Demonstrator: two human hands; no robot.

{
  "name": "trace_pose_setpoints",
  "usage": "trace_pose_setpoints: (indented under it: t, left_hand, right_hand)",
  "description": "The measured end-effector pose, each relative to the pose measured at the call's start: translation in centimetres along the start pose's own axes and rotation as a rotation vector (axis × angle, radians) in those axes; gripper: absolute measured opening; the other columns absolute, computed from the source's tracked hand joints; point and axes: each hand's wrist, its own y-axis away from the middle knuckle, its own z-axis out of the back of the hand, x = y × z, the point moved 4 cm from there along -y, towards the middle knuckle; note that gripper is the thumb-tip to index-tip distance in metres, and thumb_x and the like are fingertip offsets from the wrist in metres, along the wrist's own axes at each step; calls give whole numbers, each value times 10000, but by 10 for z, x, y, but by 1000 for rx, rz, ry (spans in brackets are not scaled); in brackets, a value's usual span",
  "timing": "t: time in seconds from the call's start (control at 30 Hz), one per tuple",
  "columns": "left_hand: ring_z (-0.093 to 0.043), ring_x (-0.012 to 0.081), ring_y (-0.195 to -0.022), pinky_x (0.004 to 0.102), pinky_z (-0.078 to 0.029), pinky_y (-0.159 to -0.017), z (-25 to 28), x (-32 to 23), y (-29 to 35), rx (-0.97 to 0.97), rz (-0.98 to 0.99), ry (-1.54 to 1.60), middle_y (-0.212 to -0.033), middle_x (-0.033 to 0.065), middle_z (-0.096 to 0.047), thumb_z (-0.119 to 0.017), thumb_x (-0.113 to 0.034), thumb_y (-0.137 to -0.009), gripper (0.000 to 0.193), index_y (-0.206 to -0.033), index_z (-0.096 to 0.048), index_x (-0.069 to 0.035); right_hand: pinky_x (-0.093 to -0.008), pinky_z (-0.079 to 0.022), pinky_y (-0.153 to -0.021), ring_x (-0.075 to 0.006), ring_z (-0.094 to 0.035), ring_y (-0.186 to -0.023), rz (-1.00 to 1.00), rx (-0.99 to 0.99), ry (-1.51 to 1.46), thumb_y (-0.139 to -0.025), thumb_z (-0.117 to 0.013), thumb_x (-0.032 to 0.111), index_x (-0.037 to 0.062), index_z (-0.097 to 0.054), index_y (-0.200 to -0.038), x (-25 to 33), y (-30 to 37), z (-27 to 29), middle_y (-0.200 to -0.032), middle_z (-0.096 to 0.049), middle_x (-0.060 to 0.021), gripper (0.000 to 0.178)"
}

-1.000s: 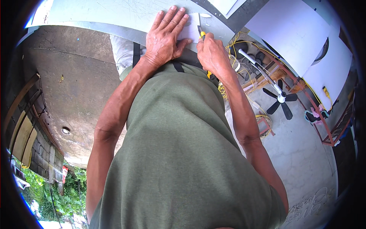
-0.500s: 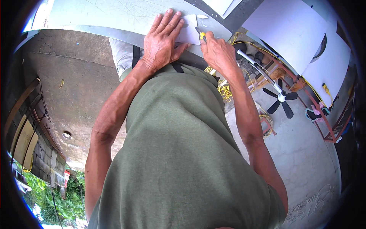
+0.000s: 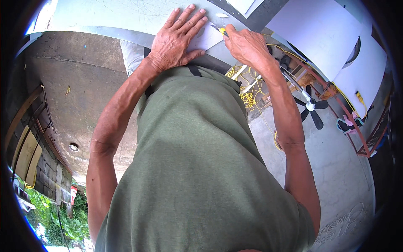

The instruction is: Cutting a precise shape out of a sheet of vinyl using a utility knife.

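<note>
Head view: both bare hands are over the near edge of a scratched pale-grey surface point(image 3: 121, 17).
Left hand point(image 3: 173, 42): fingers spread flat, its grip grasping nothing, laid partly over the left side of the white piece.
Right hand point(image 3: 247, 44): its grip is clenched around a yellow cutter knife point(image 3: 223, 31), blade aimed left.
White piece point(image 3: 208, 38): flat on the surface, between the two hands; whether the blade touches it is too small to tell.
White sliver point(image 3: 221, 15): on the surface, just beyond the knife.
Blade slip: the edge could jump left into the spread fingers, if pushed too hard or caught.
Piece shift: the cut could wander, should the flat palm press too lightly.
Surface marks: a deep stroke could probably add another scratch.
</note>
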Motion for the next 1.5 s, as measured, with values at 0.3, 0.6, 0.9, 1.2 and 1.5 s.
trace_pose_setpoints:
  t: [0.3, 0.6, 0.9, 1.2, 1.5]
  left_hand:
    - [-105, 266, -1606, 521, -27, -1311, -8, -5, -3, 124, -14, -98, -1734, 31, -168, -327, -866, -909, 1036, -1656, -219, -156]
    - [-108, 277, -1607, 566, -31, -1299, -8, -7, -2, 210, 0, -208, -1734, 39, -170, -297, -853, -926, 1019, -1641, -258, -127]
    - [-110, 291, -1607, 599, -38, -1289, -7, -8, -2, 183, -4, -166, -1737, 40, -165, -361, -819, -930, 1002, -1638, -267, -117]
    - [-109, 293, -1607, 617, -28, -1282, -7, -8, -2, 178, 3, -153, -1738, 36, -160, -358, -803, -943, 980, -1640, -266, -121]
    - [-124, 274, -1607, 609, -32, -1284, -9, -6, -1, 90, 5, -79, -1733, 44, -184, -434, -742, -937, 936, -1628, -304, -124]
  right_hand:
    - [-556, -569, -694, -461, -725, -746, -7, 51, -55, -1012, -545, 215, -43, -574, -979, 4, 2, -3, -719, -687, -285, 262]
    - [-549, -580, -701, -456, -731, -750, -50, 51, -97, -1023, -523, 201, -46, -554, -979, 8, 3, -8, -730, -696, -286, 253]
    - [-561, -562, -668, -472, -712, -727, -41, 26, -113, -1049, -521, 234, -33, -516, -986, 8, 5, -14, -695, -677, -273, 274]
    - [-534, -568, -614, -464, -708, -673, -51, -22, -129, -1041, -542, 226, -27, -510, -951, 11, 12, -22, -670, -669, -271, 271]
    - [-540, -564, -623, -468, -709, -694, -63, -17, -154, -1035, -549, 223, -26, -500, -945, 11, 10, -22, -673, -663, -274, 269]
